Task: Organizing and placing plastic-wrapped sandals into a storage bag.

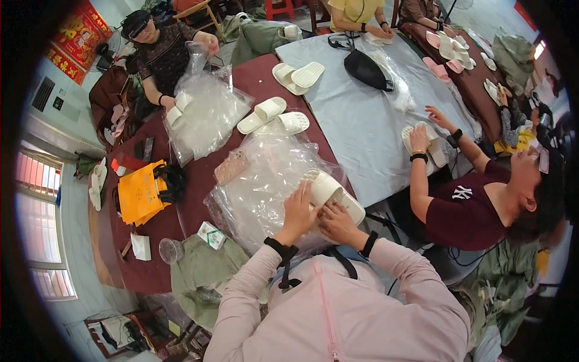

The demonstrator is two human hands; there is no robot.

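A cream-white slide slipper point(348, 201) lies tilted in front of me at the table's near edge, over a pile of clear plastic bags point(265, 187). My left hand point(298, 211) grips its left side, fingers by the broad strap. My right hand point(339, 222) has its fingers curled against the near side of the sole, close to the left hand. A second slipper may lie under it, but my hands hide that. Beyond the bags rest two more white slippers point(269, 110), and a pink patterned phone case point(232, 167) lies on the plastic.
Left on the dark red table stand yellow bags point(142, 192), a white box point(141, 247) and a clear cup point(170, 250). Across from me, a person handles a plastic bag point(208, 117). To the right, another holds white slippers point(435, 148) at the grey-covered table point(356, 133).
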